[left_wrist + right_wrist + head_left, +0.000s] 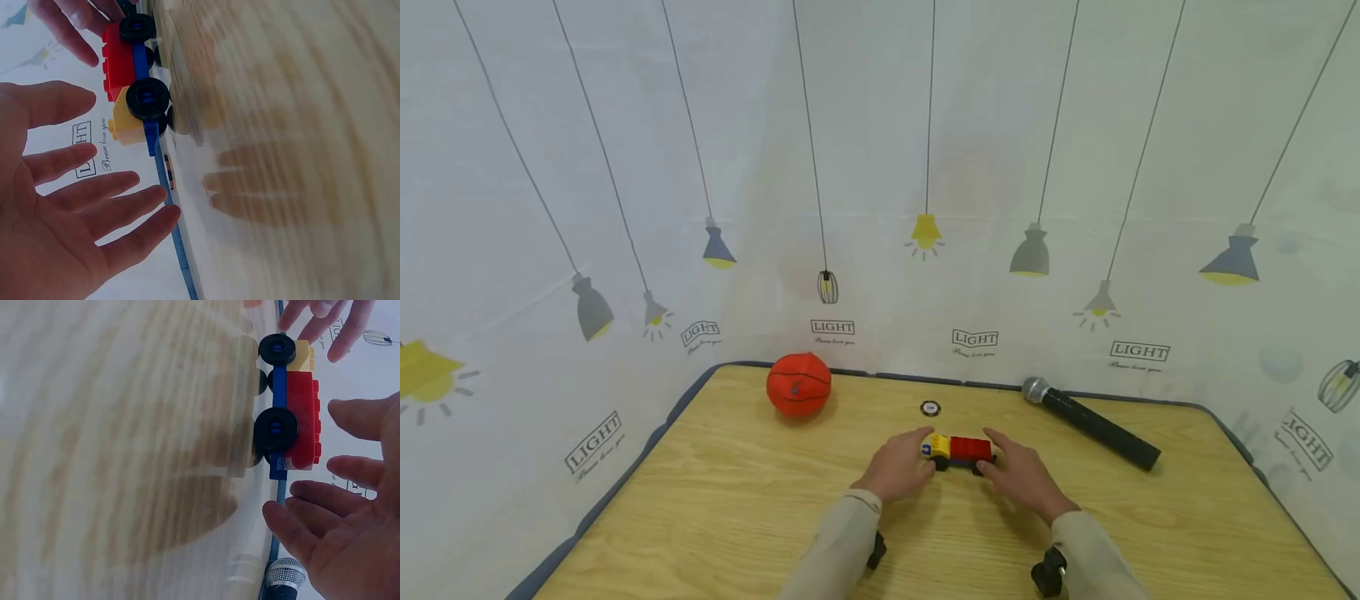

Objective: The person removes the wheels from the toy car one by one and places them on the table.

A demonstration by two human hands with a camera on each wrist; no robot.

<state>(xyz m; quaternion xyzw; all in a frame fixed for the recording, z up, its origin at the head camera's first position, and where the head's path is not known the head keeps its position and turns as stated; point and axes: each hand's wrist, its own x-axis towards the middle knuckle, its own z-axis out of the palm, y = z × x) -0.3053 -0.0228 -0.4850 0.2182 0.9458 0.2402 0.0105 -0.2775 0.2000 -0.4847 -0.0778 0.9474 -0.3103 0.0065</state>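
Note:
A toy truck (964, 450) built of a yellow cab, a red block load, a blue base and black wheels stands upright on the wooden table. At its cab end is my left hand (898, 467), its fingers spread and, in the left wrist view, apart from the truck (128, 94). Behind the red load, my right hand (1024, 477) is held with thumb and fingers apart. The right wrist view has a gap between those fingers and the truck (299, 419). Neither hand grips anything.
A red ball (799, 384) with black lines sits at the back left. Beyond the truck lies a small round chip (930, 408). A black microphone (1097, 427) with a silver head lies at the right. White curtains (880, 167) printed with lamps surround the table (737, 492).

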